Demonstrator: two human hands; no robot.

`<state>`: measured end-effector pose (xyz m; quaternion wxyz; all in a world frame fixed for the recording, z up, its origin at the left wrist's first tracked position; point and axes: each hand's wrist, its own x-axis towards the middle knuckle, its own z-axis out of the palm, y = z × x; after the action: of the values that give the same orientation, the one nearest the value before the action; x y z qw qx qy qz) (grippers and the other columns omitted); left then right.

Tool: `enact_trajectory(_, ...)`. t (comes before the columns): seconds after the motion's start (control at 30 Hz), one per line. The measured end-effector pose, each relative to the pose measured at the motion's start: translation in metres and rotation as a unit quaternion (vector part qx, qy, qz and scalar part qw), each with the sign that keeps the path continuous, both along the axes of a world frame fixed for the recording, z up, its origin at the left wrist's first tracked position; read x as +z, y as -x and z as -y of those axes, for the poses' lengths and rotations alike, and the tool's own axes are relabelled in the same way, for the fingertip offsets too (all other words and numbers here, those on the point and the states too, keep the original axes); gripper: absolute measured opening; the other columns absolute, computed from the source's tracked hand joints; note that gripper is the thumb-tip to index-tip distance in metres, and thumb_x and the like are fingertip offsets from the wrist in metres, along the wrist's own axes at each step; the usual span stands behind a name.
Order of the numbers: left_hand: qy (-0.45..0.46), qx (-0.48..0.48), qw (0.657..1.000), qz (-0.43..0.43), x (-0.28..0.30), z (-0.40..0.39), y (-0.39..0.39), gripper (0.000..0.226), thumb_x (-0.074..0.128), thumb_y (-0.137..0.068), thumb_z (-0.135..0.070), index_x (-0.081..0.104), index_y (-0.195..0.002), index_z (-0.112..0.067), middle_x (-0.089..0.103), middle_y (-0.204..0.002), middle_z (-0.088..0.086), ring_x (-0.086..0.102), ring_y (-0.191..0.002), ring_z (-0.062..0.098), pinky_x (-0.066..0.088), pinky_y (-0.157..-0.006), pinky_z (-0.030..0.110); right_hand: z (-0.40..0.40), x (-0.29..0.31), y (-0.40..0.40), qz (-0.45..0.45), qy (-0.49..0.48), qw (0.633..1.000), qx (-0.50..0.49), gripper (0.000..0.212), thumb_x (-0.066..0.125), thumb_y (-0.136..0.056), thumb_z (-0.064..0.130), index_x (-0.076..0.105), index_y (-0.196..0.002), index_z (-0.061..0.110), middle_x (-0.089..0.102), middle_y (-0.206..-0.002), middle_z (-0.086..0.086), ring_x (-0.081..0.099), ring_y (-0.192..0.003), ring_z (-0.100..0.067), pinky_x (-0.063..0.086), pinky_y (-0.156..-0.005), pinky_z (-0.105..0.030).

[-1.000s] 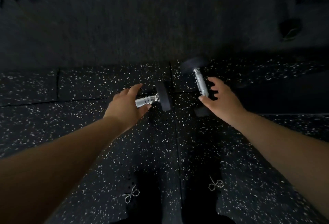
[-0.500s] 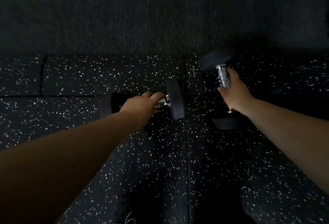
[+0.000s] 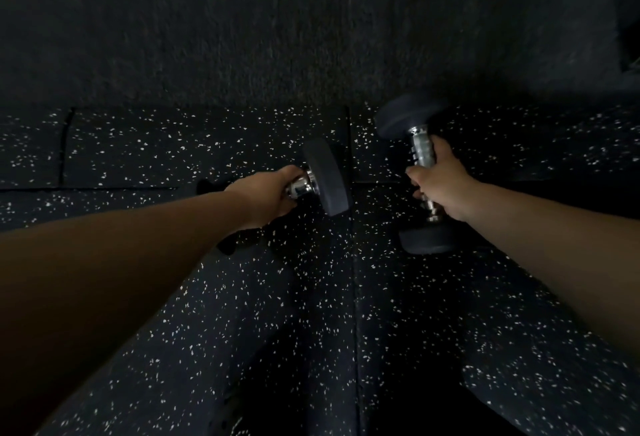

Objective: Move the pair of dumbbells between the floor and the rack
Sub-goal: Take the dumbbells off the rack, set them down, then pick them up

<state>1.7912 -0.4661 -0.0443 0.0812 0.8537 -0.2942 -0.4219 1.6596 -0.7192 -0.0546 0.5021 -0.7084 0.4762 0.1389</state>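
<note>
Both fists are wrapped tight: left hand [image 3: 263, 195] on the left dumbbell [image 3: 322, 181], right hand [image 3: 441, 183] on the right dumbbell [image 3: 420, 172], both low over the speckled rubber floor [image 3: 207, 314]. Looks like the pickup; next, a level lift toward an unseen rack.

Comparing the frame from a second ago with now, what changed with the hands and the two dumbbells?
Both hands went from open and reaching to closed on the chrome handles: the left hand now grips the left dumbbell, the right hand the right dumbbell. The view also shifted, and the shoes dropped out of sight. The dumbbells kept their orientations over the speckled floor; whether they have left it is unclear.
</note>
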Motion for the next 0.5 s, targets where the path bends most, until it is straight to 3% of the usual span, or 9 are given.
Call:
enact_trajectory(0.13, 0.045, 0.086, 0.995, -0.013, 0.016, 0.013, -0.003, 0.051, 0.059, -0.087, -0.024, 0.038, -0.134, -0.030, 0.063, -0.102, 0.006, 0.061, -0.081, 0.022, 0.051, -0.073, 0.035, -0.013, 0.012, 0.005, 0.020, -0.026, 0.998, -0.047, 0.055, 0.055, -0.092, 0.010, 0.033, -0.138, 0.030, 0.054, -0.109, -0.004, 0.054, -0.068, -0.013, 0.044, -0.048, -0.022)
enact_trajectory(0.3, 0.117, 0.182, 0.976, -0.035, 0.077, 0.032, -0.001, 0.054, 0.059, -0.089, -0.020, 0.036, -0.138, -0.022, 0.058, -0.104, 0.007, 0.056, -0.070, 0.015, 0.043, -0.055, 0.024, -0.023, 0.061, 0.012, 0.051, -0.054, 0.993, -0.095, 0.055, 0.056, -0.090, 0.007, 0.036, -0.136, 0.029, 0.054, -0.101, 0.000, 0.055, -0.075, -0.011, 0.047, -0.052, -0.022)
enact_trajectory(0.4, 0.141, 0.231, 0.961, -0.050, 0.131, 0.041, 0.006, 0.052, 0.059, -0.089, -0.019, 0.038, -0.137, -0.022, 0.059, -0.104, 0.007, 0.056, -0.068, 0.015, 0.046, -0.051, 0.024, -0.027, 0.108, 0.022, 0.064, -0.055, 0.991, -0.103, 0.056, 0.056, -0.090, 0.007, 0.035, -0.138, 0.030, 0.055, -0.107, 0.001, 0.055, -0.075, -0.009, 0.046, -0.050, -0.018)
enact_trajectory(0.5, 0.144, 0.275, 0.948, -0.078, 0.195, 0.047, 0.019, 0.052, 0.057, -0.091, -0.019, 0.036, -0.138, -0.024, 0.058, -0.102, 0.007, 0.055, -0.065, 0.013, 0.040, -0.037, 0.015, -0.028, 0.168, 0.036, 0.075, -0.051, 0.990, -0.104, 0.058, 0.056, -0.090, 0.009, 0.034, -0.140, 0.030, 0.054, -0.107, 0.005, 0.055, -0.077, -0.009, 0.046, -0.052, -0.019)
